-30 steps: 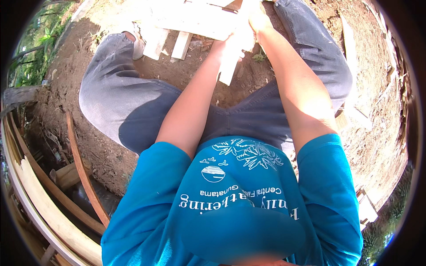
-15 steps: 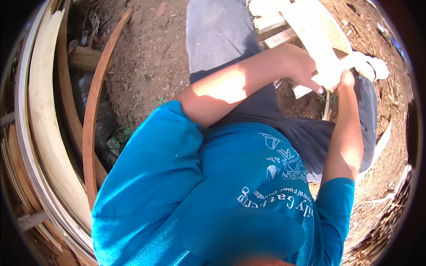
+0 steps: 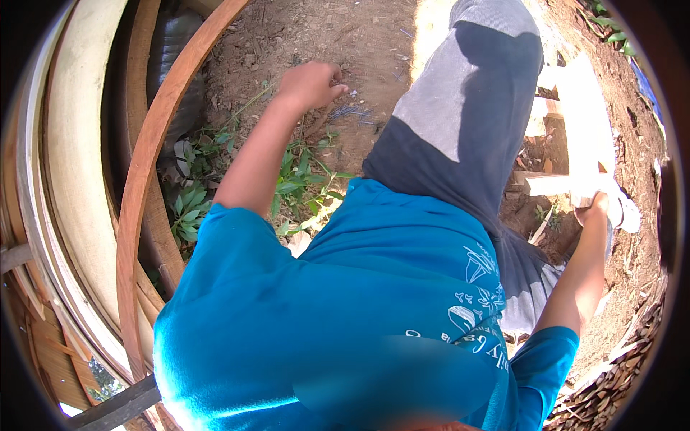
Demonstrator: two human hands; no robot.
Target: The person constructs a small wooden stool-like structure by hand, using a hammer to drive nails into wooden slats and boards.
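Observation:
My left hand (image 3: 310, 85) hovers over the soil at the left, thumb apart from loosely curled fingers, with nothing visible in it. Close to its thumb, a small scatter of thin bluish nails (image 3: 351, 112) lies on the ground. At the right, my right hand (image 3: 594, 208) closes round the near end of a pale wooden piece (image 3: 553, 185). This piece meets a long board (image 3: 586, 122), washed out by sun, with short crosspieces beside it. My bent leg in grey trousers (image 3: 481, 93) stands between the two hands.
Curved-looking planks (image 3: 79, 144) and a reddish-brown wooden strip (image 3: 147, 144) stand along the left. Green plants (image 3: 295, 176) grow below my left forearm. A pile of wood pieces (image 3: 611, 377) lies at lower right. Something blue (image 3: 647, 90) shows at the right rim.
My left hand has left the wooden piece and swung across to the left, over the nails. My right hand stays at the wood. The view has shifted leftward.

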